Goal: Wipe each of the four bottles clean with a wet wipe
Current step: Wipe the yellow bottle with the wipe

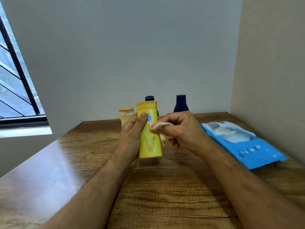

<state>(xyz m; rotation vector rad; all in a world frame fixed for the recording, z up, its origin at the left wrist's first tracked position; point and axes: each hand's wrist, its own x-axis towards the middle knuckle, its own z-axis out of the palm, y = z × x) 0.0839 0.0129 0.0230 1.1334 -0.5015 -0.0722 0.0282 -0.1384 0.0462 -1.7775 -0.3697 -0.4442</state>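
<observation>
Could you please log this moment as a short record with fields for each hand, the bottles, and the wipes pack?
left hand: grips the yellow bottle, held upright above the table
right hand: pinches a wet wipe against the yellow bottle's side
other bottles: beige bottle and two dark blue bottles standing at the back by the wall
wipes pack: blue, lying flat on the table to the right

Home room, wooden table (pixel 148 195), barred window (pixel 14 76) (plain walls)
</observation>
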